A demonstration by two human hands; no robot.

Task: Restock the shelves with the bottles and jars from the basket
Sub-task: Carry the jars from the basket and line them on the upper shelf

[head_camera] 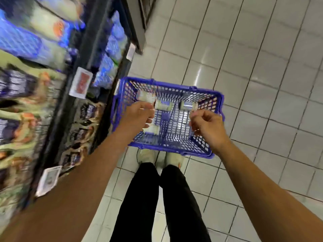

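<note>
Head view, looking straight down. Four small pale jars with light lids (pixel 163 105) lie on their sides in the blue perforated plastic basket (pixel 193 88). It sits on the glossy pale tiled floor (pixel 262 84), just beside the dark shelf unit (pixel 97 49); probably parked there to keep the reach short.

Left hand (pixel 139 113) is over the basket's left side, fingers curled above the nearest jar (pixel 151 131). Gripping or hovering: cannot tell.

Right hand (pixel 208 124) has curled fingers, with thumb and forefinger tips close together by the right-hand jar (pixel 187 105). Pinching or not: cannot tell.

Basket walls are a rigid lattice; the jars look smooth and would roll easily. Shelf stock is blurred: blue packs, dark pouches, white price tags (pixel 81 82).
</note>
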